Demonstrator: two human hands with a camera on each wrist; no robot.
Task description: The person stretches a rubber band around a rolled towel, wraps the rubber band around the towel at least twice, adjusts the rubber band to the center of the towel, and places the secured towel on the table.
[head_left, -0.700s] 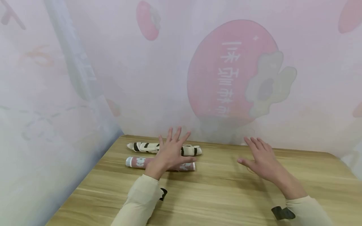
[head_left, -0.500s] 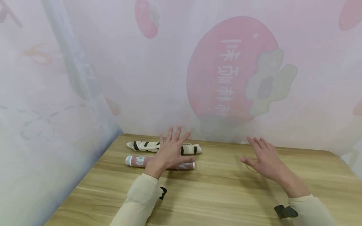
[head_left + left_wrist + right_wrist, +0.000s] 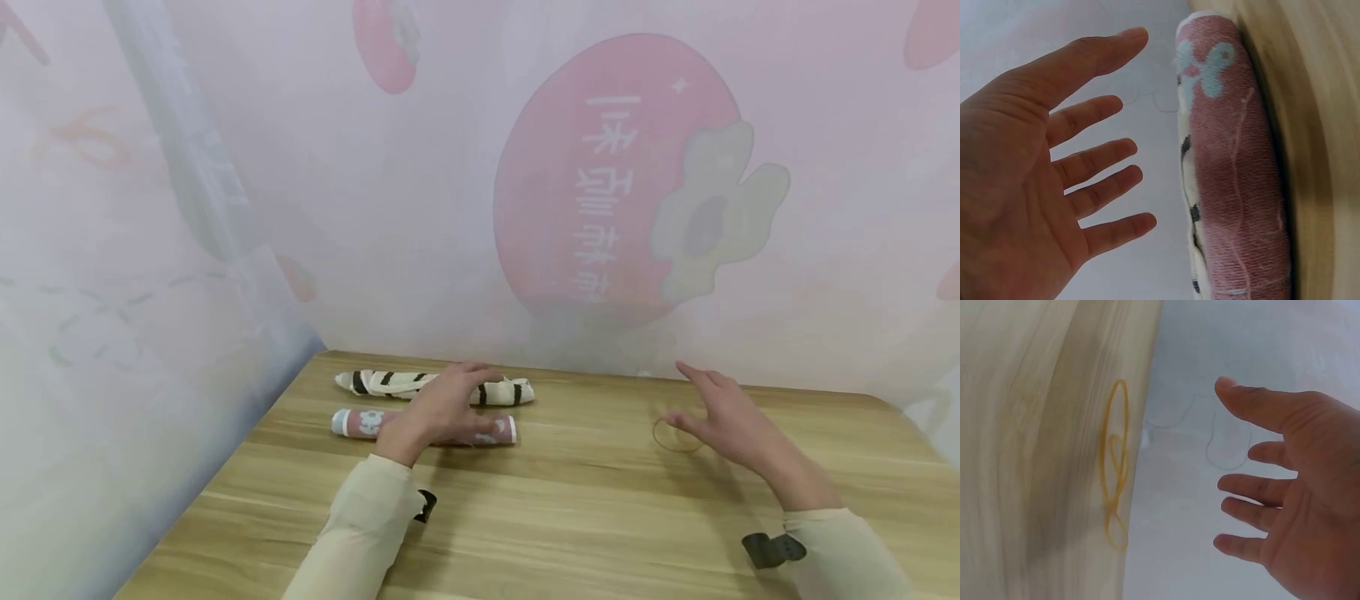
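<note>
Neither grip is closed on anything: the left hand (image 3: 438, 407) hovers palm-down with fingers spread and relaxed over the two rolled cloths at the far left of the pale wood-grain counter (image 3: 570, 517), and the right hand (image 3: 731, 417) is likewise loose and spread, holding nothing. From the left wrist view, the left hand (image 3: 1035, 181) shows an open palm just beside, and apart from, the pink rolled cloth with pale blue flower print (image 3: 1235, 181), whose length lies along the counter (image 3: 1322, 156). In the head view this pink roll (image 3: 480, 431) lies nearer the person, parallel to a cream rolled cloth with dark brown stripes (image 3: 390, 382) just behind it, close to the printed backdrop. The right hand (image 3: 1297, 506) is poised close to a thin yellow rubber band (image 3: 1115, 469) lying flat on the counter in a twisted loop; in the head view the rubber band (image 3: 675, 435) sits just beneath the thumb, though whether skin meets it cannot be told.
</note>
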